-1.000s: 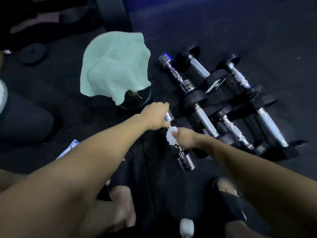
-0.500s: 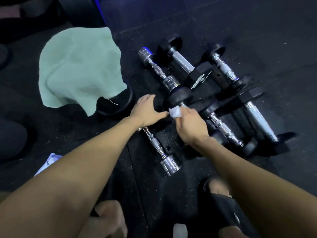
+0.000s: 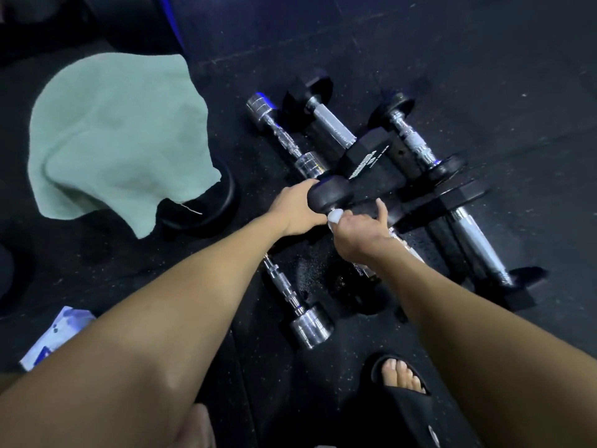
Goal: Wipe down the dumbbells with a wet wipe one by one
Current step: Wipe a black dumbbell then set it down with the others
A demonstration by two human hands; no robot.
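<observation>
Several dumbbells lie side by side on the dark rubber floor. My left hand grips the round black head of one dumbbell. Just right of it, my right hand is wrapped round that dumbbell's handle with a white wet wipe bunched under the fingers; the handle is mostly hidden by the hand. A small chrome dumbbell lies nearer me on the floor, apart from both hands.
A mint-green towel is draped over a black weight to the left. More chrome and black hex dumbbells lie behind and right. A wipes packet lies at lower left. My sandalled foot is below.
Both hands left the small chrome dumbbell and moved back to the black-headed one; my left hand now grips its head and my right hand, still with the wipe, is round its handle.
</observation>
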